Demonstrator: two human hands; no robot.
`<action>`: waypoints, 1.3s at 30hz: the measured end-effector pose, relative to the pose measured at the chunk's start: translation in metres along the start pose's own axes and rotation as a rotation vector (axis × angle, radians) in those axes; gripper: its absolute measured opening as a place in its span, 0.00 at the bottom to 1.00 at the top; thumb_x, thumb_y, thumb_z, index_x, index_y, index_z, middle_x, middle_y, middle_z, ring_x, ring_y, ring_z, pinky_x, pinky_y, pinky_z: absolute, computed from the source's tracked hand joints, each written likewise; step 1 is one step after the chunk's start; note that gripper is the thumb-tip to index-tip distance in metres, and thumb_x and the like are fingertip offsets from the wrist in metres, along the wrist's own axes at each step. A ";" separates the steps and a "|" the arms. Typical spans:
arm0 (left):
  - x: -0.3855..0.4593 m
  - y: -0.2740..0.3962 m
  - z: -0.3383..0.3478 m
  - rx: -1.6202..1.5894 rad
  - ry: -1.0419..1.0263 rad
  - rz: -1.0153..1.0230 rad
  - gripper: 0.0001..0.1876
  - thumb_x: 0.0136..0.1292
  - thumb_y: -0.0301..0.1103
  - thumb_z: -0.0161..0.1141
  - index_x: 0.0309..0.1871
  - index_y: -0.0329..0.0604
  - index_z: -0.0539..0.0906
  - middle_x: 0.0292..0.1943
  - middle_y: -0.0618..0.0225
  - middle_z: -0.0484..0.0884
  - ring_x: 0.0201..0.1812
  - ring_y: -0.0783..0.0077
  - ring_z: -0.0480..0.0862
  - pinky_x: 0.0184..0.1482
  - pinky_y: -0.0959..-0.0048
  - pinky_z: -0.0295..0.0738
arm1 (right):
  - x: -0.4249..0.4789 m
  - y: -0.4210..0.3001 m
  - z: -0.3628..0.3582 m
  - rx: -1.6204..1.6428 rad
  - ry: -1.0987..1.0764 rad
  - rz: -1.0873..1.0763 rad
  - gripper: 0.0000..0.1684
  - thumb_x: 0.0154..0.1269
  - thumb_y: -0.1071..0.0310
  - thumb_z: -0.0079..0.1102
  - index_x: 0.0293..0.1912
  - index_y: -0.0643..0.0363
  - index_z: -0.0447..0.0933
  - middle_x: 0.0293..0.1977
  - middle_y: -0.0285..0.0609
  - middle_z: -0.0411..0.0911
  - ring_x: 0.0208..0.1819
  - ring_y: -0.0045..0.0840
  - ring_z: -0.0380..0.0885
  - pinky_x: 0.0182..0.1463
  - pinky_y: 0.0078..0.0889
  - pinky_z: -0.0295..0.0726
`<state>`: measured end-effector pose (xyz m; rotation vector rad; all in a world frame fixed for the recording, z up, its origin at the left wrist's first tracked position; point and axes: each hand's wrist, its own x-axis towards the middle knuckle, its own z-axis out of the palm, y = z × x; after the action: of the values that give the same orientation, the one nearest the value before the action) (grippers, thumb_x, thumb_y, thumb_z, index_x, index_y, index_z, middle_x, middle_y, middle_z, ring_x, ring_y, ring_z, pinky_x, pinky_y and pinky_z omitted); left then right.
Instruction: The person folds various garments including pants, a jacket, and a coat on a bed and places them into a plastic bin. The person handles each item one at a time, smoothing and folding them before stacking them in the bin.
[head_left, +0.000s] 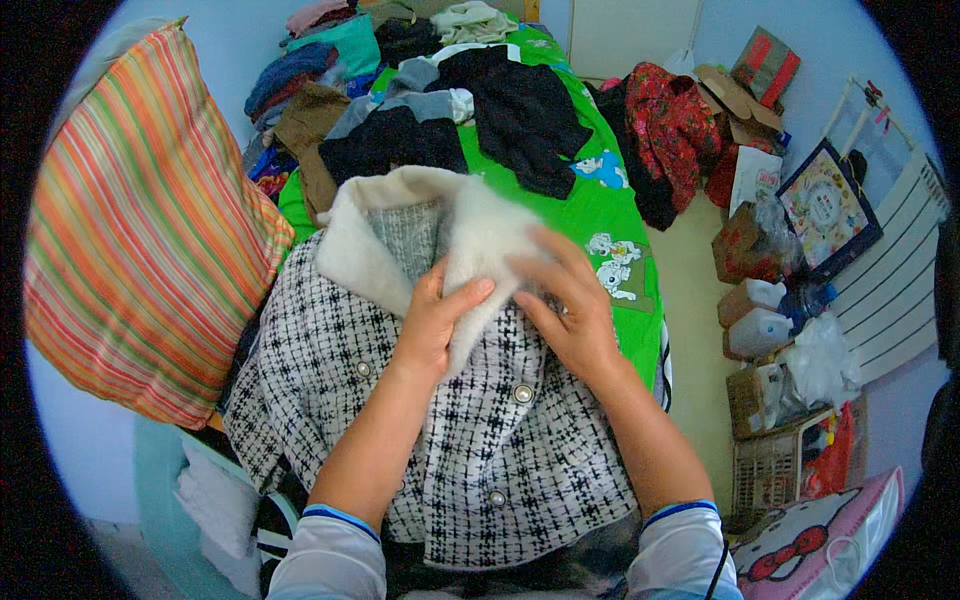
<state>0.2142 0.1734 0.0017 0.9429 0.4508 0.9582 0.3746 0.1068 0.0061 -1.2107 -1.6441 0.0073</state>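
Observation:
A black-and-white checked coat (487, 435) with round pearl-like buttons lies spread in front of me, its neck end away from me. Its white fluffy collar (487, 217) is folded outward on both sides of a grey lining. My left hand (442, 315) pinches the lower tip of the right-side collar flap between thumb and fingers. Beside it, my right hand (570, 300) is at the outer edge of the same flap, fingers spread and blurred; nothing shows in its grasp. Whether its fingertips touch the fur is unclear.
Beyond the coat, black garments (510, 112) lie on a green printed sheet (622, 210). A striped pillow (150, 225) stands at left. Folded clothes (292, 75) are piled behind. Cartons, plastic jugs (757, 330) and a basket (765, 465) line the right side.

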 end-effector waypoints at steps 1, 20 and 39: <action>-0.003 0.001 0.002 -0.017 0.014 0.006 0.22 0.57 0.26 0.64 0.56 0.37 0.75 0.47 0.65 0.81 0.48 0.74 0.81 0.52 0.75 0.76 | -0.001 -0.001 0.000 0.027 -0.003 -0.004 0.19 0.51 0.73 0.67 0.46 0.56 0.79 0.58 0.50 0.71 0.61 0.45 0.68 0.63 0.42 0.68; -0.013 0.001 -0.001 0.039 -0.030 0.078 0.21 0.58 0.26 0.64 0.55 0.38 0.75 0.47 0.66 0.80 0.48 0.74 0.80 0.52 0.74 0.75 | 0.001 -0.013 0.000 0.227 0.084 0.078 0.16 0.51 0.74 0.68 0.41 0.60 0.74 0.55 0.48 0.74 0.58 0.38 0.73 0.61 0.35 0.70; -0.022 -0.002 0.006 0.099 -0.058 0.080 0.20 0.57 0.26 0.66 0.53 0.38 0.77 0.45 0.66 0.81 0.45 0.75 0.81 0.50 0.75 0.76 | -0.003 -0.007 0.006 0.733 0.140 0.425 0.05 0.65 0.69 0.58 0.36 0.61 0.75 0.46 0.42 0.79 0.49 0.23 0.74 0.57 0.27 0.69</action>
<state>0.2077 0.1515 0.0014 1.0827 0.4166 0.9853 0.3654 0.1043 0.0051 -0.9251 -1.0767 0.7129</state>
